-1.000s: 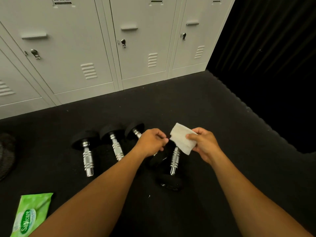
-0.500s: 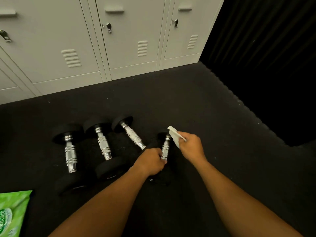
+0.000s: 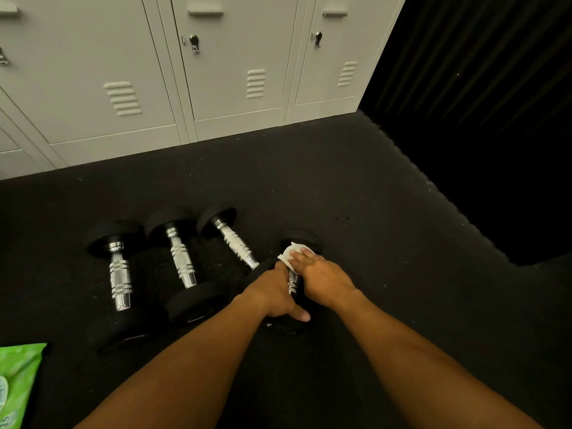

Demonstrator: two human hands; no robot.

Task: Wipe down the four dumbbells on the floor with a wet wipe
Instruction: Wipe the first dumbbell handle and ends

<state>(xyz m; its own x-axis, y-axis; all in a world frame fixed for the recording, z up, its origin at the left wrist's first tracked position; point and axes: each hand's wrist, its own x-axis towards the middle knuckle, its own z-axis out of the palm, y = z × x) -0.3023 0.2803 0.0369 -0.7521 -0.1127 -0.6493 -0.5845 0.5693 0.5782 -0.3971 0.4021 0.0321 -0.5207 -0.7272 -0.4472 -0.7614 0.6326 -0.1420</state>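
Observation:
Several dumbbells with chrome handles and black heads lie on the dark floor: a left dumbbell [image 3: 120,278], a second dumbbell [image 3: 181,261], a third dumbbell [image 3: 236,243] and a rightmost dumbbell [image 3: 301,238]. My left hand [image 3: 275,294] grips the rightmost dumbbell at its near end, over the handle and the near head. My right hand [image 3: 322,275] presses a white wet wipe [image 3: 288,252] onto the upper part of that handle, just below the far head. Most of the handle is hidden by both hands.
A green wet-wipe pack [image 3: 17,382] lies on the floor at the lower left edge. Grey lockers [image 3: 216,72] stand along the back. A black ribbed wall [image 3: 479,88] rises at the right, bordering the floor mat.
My right hand came down with the wipe from mid-air onto the rightmost dumbbell's handle. My left hand moved from the third dumbbell's end to grip the rightmost one.

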